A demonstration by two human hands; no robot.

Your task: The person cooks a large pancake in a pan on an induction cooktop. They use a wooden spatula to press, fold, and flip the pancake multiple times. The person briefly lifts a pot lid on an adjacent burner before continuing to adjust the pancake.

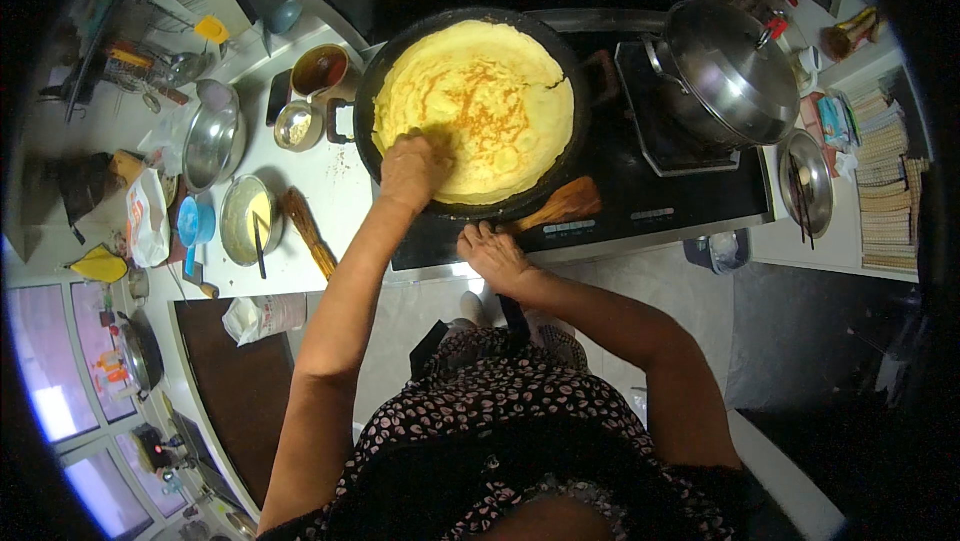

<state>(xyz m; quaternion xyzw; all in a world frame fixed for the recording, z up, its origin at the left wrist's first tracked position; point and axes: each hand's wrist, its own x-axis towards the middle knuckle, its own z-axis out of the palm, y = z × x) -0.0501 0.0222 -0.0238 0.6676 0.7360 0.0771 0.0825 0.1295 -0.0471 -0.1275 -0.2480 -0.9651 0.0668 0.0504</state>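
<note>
A large round yellow pancake (495,105), browned at its middle and torn at its right edge, lies in a black two-handled pan (469,212) on the cooktop. My left hand (412,169) is over the pancake's lower left edge with its fingers bent down; whether they pinch the edge is hidden. At the front edge of the cooktop, my right hand (491,252) rests with curled fingers at the narrow end of a wooden spatula (566,203). The spatula's broad blade points right, just below the pan. Whether the fingers close around its handle cannot be told.
A lidded steel pot (727,68) stands on the right burner. Left on the counter are a bowl of batter with a utensil (251,222), a brush-like bundle (307,229), a small metal bowl (298,126), a pot of red sauce (320,69) and a steel basin (214,139). Chopsticks cross a plate (817,184) at right.
</note>
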